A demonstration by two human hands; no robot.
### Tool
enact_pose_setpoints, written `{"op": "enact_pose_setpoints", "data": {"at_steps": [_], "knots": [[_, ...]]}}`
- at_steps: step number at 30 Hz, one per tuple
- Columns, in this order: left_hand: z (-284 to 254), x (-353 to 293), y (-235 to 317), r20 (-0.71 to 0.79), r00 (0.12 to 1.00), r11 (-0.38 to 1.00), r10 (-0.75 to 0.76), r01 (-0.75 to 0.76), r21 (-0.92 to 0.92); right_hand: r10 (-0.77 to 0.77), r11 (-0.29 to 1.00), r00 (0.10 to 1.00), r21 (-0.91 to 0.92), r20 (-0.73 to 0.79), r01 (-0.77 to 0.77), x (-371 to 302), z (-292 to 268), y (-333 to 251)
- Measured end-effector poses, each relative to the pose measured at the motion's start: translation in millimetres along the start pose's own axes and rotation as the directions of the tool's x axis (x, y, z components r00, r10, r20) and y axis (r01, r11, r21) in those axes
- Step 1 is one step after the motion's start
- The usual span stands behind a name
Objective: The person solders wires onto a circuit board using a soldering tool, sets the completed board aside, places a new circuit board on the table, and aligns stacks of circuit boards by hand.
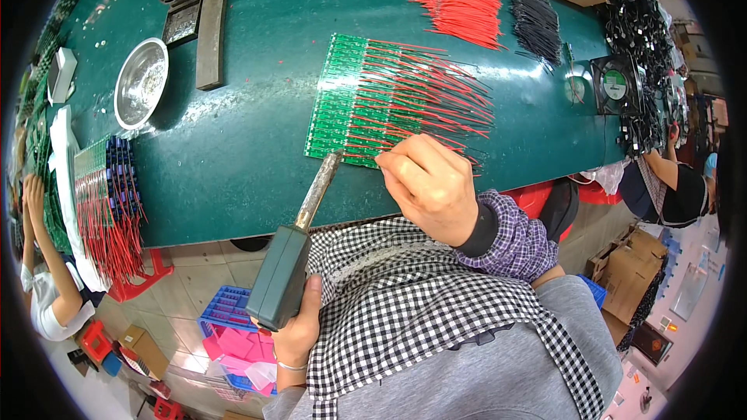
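My left hand (299, 327) grips the dark green handle of a soldering iron (299, 241), whose metal tip reaches the near edge of a green circuit board panel (338, 97) on the green table (233, 148). Many red wires (436, 97) stick out of the panel to the right. My right hand (428, 183) is closed at the panel's near edge, fingertips pinched on something thin beside the iron tip; what it is cannot be made out.
A loose bundle of red wires (455, 0) and black wires (537, 23) lies at the back. A metal bowl (142, 82), an iron stand (185, 0) and a bar (212, 27) are at the left. Finished boards (105, 202) stack at the near left. Other people sit left and right.
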State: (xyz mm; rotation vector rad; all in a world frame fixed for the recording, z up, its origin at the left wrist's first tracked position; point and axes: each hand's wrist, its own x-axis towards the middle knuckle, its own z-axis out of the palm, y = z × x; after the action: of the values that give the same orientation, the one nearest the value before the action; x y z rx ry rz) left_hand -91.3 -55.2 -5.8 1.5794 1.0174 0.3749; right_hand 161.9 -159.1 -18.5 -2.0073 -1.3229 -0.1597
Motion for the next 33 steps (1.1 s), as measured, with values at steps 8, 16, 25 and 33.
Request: {"op": "enact_pose_setpoints", "data": {"at_steps": [8, 16, 25, 33], "knots": [[2.5, -3.4, -0.2, -0.057, 0.997, 0.994, -0.043, 0.037, -0.103, 0.003, 1.0, 1.0, 0.008, 0.0, -0.003, 0.0, 0.3, 0.3], [2.2, -5.0, 19.7, -0.026, 0.99, 0.983, -0.138, 0.134, -0.126, 0.013, 1.0, 1.0, 0.004, 0.013, -0.013, 0.5, -2.4, -0.9], [5.3, -3.2, 14.2, -0.081, 0.996, 0.996, -0.034, 0.027, -0.082, 0.022, 1.0, 0.999, -0.019, 0.036, -0.022, -0.5, -13.2, -1.7], [0.5, -6.5, 0.4, -0.097, 0.993, 0.997, 0.063, -0.066, -0.028, 0.132, 0.987, 0.991, -0.088, 0.01, -0.131, 6.5, -71.4, -14.5]]}}
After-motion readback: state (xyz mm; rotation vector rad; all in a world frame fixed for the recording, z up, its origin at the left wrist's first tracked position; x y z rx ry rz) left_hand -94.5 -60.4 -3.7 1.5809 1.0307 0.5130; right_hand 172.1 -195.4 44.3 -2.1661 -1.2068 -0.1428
